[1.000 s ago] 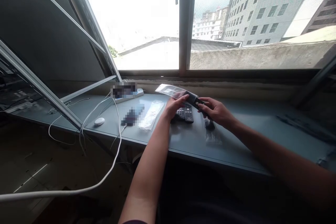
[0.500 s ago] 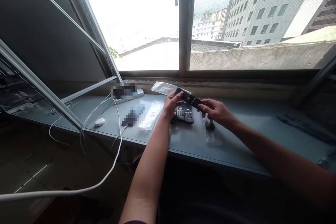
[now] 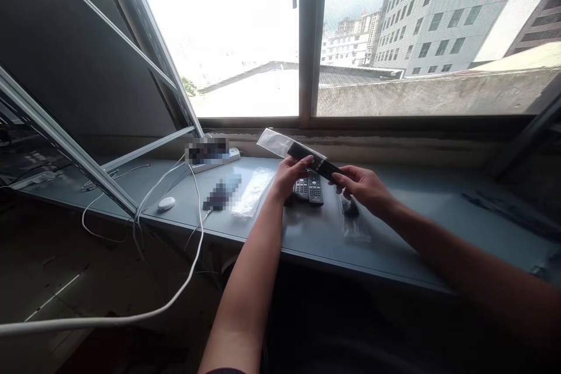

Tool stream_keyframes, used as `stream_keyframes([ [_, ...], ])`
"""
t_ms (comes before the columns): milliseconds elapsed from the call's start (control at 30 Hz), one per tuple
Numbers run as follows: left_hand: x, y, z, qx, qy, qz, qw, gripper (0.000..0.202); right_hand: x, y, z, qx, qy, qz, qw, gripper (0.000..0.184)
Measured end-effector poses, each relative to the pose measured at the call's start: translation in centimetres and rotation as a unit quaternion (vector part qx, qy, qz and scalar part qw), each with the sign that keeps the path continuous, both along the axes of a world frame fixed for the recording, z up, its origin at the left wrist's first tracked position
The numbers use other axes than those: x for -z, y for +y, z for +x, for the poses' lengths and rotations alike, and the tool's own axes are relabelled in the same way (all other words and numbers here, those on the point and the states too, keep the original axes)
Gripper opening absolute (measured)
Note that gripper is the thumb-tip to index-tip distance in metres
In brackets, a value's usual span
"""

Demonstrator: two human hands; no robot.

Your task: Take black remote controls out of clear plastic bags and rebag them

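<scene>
Left hand (image 3: 287, 178) pinches the clear plastic sleeve (image 3: 276, 141); right hand (image 3: 362, 187) grips the slim black remote (image 3: 316, 162): best keep it level

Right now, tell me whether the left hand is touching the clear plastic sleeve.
Touching. The head view shows the left hand gripping the clear plastic sleeve around the black remote.
</scene>
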State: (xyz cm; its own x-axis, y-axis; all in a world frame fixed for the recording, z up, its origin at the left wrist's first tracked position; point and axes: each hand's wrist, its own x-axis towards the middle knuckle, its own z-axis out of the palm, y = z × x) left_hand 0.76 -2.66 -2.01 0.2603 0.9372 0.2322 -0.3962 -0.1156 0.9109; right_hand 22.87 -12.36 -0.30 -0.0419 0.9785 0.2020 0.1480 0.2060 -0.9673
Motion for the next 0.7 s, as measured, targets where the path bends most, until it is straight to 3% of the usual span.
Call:
stream_keyframes([
  [200,-0.1,-0.1,-0.1,0.052,0.01,-0.026,0.998,0.049,0.3,0.2,0.1,0.002,0.011,0.006,1.0,0.056],
  [267,-0.2,0.2,-0.3,0.036,-0.029,-0.046,0.998,0.046,0.4,0.3,0.3,0.006,0.01,0.007,1.0,0.056],
  [467,-0.5,1.2,-0.8,-0.086,-0.156,-0.085,0.98,0.036,0.7,0.6,0.5,0.0,0.012,0.001,1.0,0.054],
  [700,-0.4,1.1,-0.4,-0.076,-0.15,-0.066,0.983,0.035,1.0,0.8,0.5,0.007,0.01,-0.004,1.0,0.052],
])
